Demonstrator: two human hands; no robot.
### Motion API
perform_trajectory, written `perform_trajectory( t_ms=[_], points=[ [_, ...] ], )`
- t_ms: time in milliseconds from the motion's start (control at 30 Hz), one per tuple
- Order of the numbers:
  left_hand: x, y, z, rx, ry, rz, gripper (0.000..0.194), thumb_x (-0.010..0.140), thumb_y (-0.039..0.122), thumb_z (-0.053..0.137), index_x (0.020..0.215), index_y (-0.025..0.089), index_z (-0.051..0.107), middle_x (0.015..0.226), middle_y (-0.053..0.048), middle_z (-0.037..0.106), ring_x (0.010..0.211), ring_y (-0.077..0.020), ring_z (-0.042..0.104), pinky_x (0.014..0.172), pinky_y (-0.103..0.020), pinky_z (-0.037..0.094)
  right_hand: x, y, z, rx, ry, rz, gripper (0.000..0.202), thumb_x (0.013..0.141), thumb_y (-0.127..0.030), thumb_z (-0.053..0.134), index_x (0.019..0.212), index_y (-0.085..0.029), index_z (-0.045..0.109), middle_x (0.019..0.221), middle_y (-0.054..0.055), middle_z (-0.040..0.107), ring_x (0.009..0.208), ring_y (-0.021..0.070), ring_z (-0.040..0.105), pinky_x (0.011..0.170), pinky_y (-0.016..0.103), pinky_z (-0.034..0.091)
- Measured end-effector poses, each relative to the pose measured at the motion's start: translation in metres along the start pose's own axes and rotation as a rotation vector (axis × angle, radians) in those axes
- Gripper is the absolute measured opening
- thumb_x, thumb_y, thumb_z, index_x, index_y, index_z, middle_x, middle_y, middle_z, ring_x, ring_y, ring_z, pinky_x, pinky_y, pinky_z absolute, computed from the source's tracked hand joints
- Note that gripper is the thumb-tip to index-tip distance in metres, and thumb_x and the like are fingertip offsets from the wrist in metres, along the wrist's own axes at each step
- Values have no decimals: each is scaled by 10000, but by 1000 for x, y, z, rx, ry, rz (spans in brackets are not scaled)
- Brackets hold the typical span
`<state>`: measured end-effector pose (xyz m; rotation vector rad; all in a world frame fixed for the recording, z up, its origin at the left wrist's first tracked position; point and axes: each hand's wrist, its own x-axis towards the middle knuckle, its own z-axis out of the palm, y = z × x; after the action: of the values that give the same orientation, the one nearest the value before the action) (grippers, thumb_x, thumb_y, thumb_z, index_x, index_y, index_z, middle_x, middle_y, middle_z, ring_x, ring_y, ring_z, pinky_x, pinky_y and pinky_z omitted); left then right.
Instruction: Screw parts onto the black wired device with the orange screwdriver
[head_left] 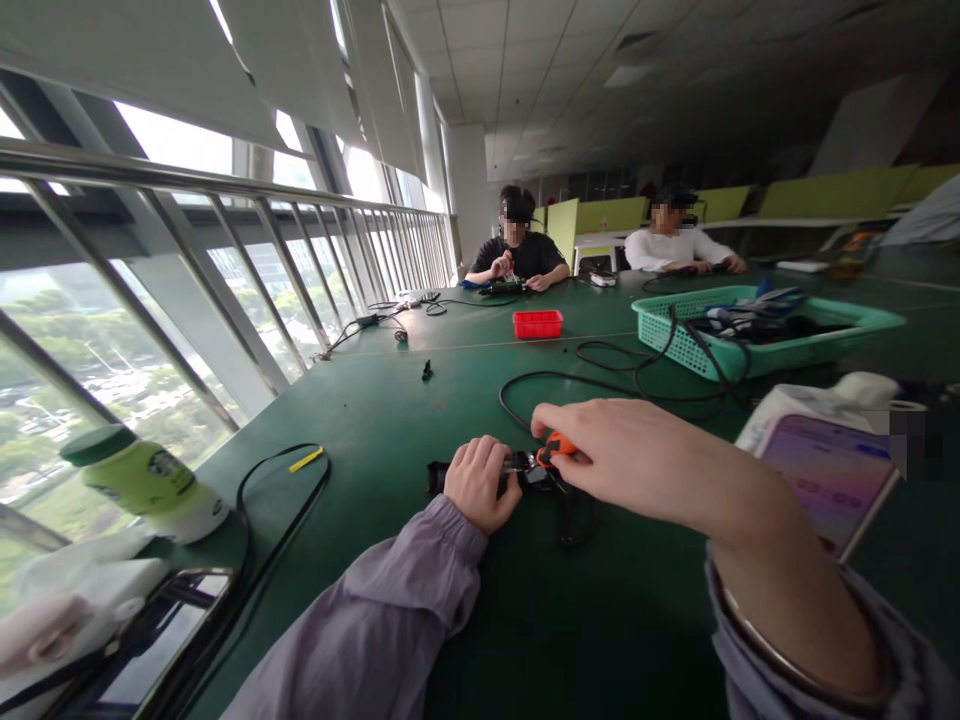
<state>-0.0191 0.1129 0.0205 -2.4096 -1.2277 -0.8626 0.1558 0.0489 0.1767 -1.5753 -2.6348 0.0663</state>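
From here I count one orange-and-black-handled tool (555, 448), one mint-green perforated plastic basket (802, 356), one small red rectangular plastic box (538, 325), one green-capped plastic bottle (146, 485), one black-shirted person (517, 255) and one white-shirted person (667, 250).

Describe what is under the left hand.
A black device shows on both sides of the left hand; the stretch beneath its palm and fingers is covered and cannot be seen.
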Motion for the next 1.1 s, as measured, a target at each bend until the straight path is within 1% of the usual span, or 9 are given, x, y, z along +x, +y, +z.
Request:
perform_trajectory(
  t_ms=[100,233,333,533,667,733,900,1000,1100],
  points=[
    [-1,1,1,99,108,58,162,782,234,451,638,189,509,640,-23,524,614,-151,486,568,-279,373,1,2,1,16,-13,50,130,838,-236,377,789,-213,495,731,7,602,651,147,548,543,269,253],
    [-4,-2,9,69,282,318,294,819,172,470,526,184,454,495,31,447,468,-88,403,480,-234,306,5,-2,0,47,-52,129,280,870,-369,326,700,-211,484,647,-6,564,579,134,496,536,267,246],
    [-5,0,12,31,316,469,366,855,115,439,494,170,430,446,44,426,419,-66,374,461,-224,283,7,-5,1,48,-39,102,306,862,-399,332,688,-207,496,670,2,574,602,135,496,550,270,248],
    [-18,49,4,-60,326,708,341,798,40,481,493,170,402,432,48,392,372,-69,349,393,-257,205,7,4,2,73,-36,31,159,813,-342,432,837,-252,562,706,-21,607,607,123,502,551,252,276],
    [-35,94,-8,-167,47,897,349,765,44,515,474,173,371,419,56,303,334,-63,286,342,-237,143,7,16,0,70,-13,-5,136,801,-333,469,843,-277,586,781,-31,631,677,125,530,569,239,297],
    [-42,108,-14,-209,-16,935,353,765,31,520,469,175,390,423,54,285,339,-67,287,331,-240,148,8,19,-1,85,-27,35,160,815,-357,450,820,-273,586,771,-27,633,699,136,540,575,243,307],
    [-46,114,-12,-333,46,876,350,759,22,528,455,173,443,416,45,373,357,-71,365,328,-245,171,13,20,-1,136,-27,84,339,881,-438,300,730,-224,515,745,9,625,693,156,552,599,267,321],
    [-42,109,2,-348,-167,797,340,814,155,531,476,177,498,405,39,456,350,-70,402,331,-239,158,12,22,0,139,-17,60,246,872,-385,331,853,-239,528,748,4,623,670,150,545,589,262,320],
    [-39,106,9,-369,-358,594,351,848,327,529,529,183,554,452,34,536,418,-76,479,357,-247,184,8,27,-1,112,7,25,243,813,-285,434,1046,-260,500,772,-3,624,646,141,536,566,251,316]
  ],
)
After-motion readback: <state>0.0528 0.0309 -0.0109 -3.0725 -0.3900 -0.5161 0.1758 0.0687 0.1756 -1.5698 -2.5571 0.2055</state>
